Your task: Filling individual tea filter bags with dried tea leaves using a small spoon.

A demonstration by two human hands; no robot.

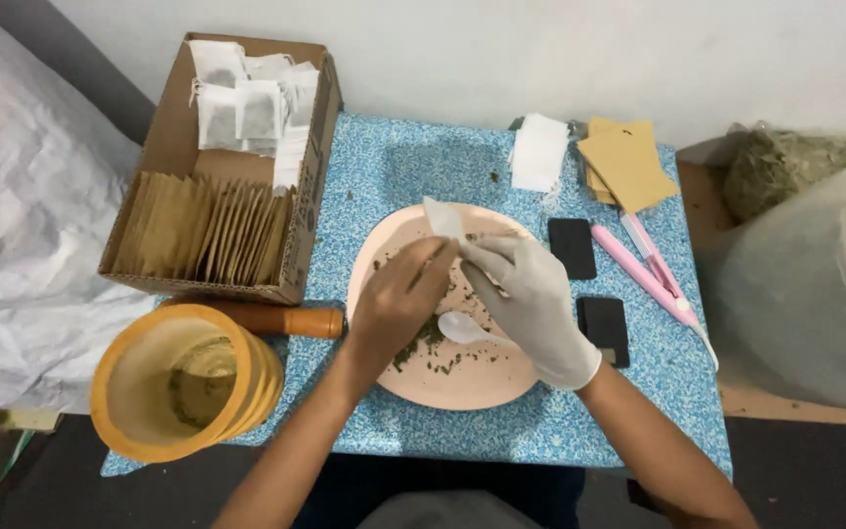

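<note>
**Now: bag held open over the pink plate, herbs waiting below**

Here, everything gets placed off the round pink plate (531,387) in the middle of the blue speckled tabletop (384,167). Far left of the plate sits the yellow mortar (183,392), its wooden pestle (281,319) lying between mortar and plate. Up-left of the plate, a cardboard box (164,147) holds brown envelopes (203,230) on edge and a heap of filled white tea bags (247,103).

Over the plate itself, the bare left hand (399,304) is curled, fingertips pinched on the lower edge of a small white empty tea bag (443,217). The gloved right hand (531,294) meets it from the other side, fingers closed on the same bag, so the bag stands up just above both sets of fingertips, near the plate's far rim. A white plastic spoon (462,329) lies on the plate beneath the right palm, not gripped as far as I can tell, with crushed dried leaves (433,348) just beside its bowl.

This reads as the bag-opening step; the next move likely calls for one hand to keep the mouth spread while the other frees up for the spoon.

Right of the plate: two black cards (589,284), a pink tool (653,274), tan tags (627,165), and a stack of white bags (539,152).
</note>
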